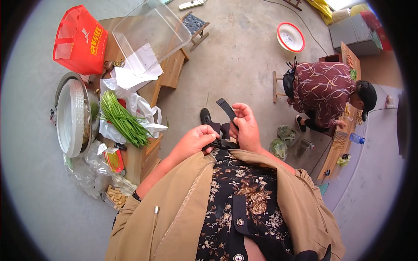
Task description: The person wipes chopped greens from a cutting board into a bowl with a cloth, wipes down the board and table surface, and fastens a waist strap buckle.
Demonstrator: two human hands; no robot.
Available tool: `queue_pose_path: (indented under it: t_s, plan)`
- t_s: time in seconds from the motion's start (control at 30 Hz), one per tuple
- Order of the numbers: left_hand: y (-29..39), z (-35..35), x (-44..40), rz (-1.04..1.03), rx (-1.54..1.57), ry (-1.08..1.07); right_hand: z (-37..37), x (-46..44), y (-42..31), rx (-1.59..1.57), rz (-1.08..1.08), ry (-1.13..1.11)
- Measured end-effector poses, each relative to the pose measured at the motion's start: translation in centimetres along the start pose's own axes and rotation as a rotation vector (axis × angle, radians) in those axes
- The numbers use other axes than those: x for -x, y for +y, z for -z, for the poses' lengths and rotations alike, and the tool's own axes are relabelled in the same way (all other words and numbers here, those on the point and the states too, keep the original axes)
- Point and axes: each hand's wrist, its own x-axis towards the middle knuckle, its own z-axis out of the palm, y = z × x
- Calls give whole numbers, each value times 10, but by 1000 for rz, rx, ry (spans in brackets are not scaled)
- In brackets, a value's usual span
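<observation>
At my waist, a black strap (226, 112) like a belt runs between my hands, and its free end sticks up past my right fingers. My right hand (247, 130) is closed on this strap. With thumb and fingers pinched together, my left hand (195, 141) grips a black part of it at the front of the waist; a buckle there cannot be made out clearly. Below both hands hang an open tan jacket (174, 209) and a black flowered shirt (217, 195). A dark shoe (205, 115) shows on the floor beyond.
Left, a wooden desk (150, 156) bears green stalks (124, 119), a clear plastic bin (152, 32) and a red bag (80, 41). Right, a person (324, 89) bends over a long wooden table (333, 158). Bagged greens (278, 148) and a basin (291, 37) stand on the floor.
</observation>
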Motion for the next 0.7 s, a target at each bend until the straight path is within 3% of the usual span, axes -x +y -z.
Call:
queue_pose_path:
  t_s: [0.47,0.57,0.6,0.63,0.7]
  plan:
    - [5,2,-6,-43,-18,-131,3,-6,-2,29,14,54]
    - [11,9,-8,-10,-86,-86,19,-9,-6,20,50,93]
    - [10,12,-11,-55,-251,-24,24,-9,-7,20,49,94]
    - [10,15,-12,-100,-417,38,28,-8,-9,141,65,121]
    - [16,20,-11,-104,-451,92,42,-6,-10,291,60,157]
